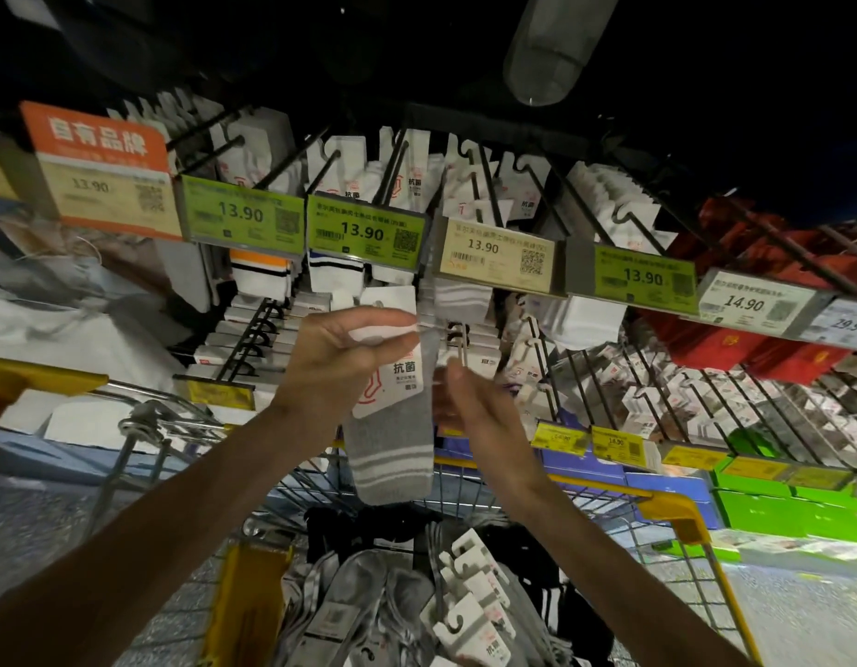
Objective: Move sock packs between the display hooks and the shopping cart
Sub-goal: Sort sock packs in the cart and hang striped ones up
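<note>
Head view, nearest first: the shopping cart (pixel 667 510) is seen below the arms. Its basket is made of thin steel wire with yellow plastic corners. A heap of sock packs (pixel 469 599) lies inside it. The packs are soft knitted fabric in grey and white, each headed by a stiff white card with a hook-shaped cutout. A good part of the stock is therefore judged to be in the cart.

Above the basket, one grey sock pack (pixel 392 445) with pale stripes is held hanging free. Its card header is pinched by the left hand (pixel 339 349) between thumb and fingers. The right hand (pixel 469 411) is raised just beside it, below the tip of a bare metal display hook (pixel 462 341); blur prevents its grip from being read. The pack is neither hung nor in the cart, so this transfer is judged half done, and its direction cannot be settled.

Further back, rigid black rods carrying hanging packs (pixel 402 185) are fronted by flat, glossy price labels (pixel 496 255).
</note>
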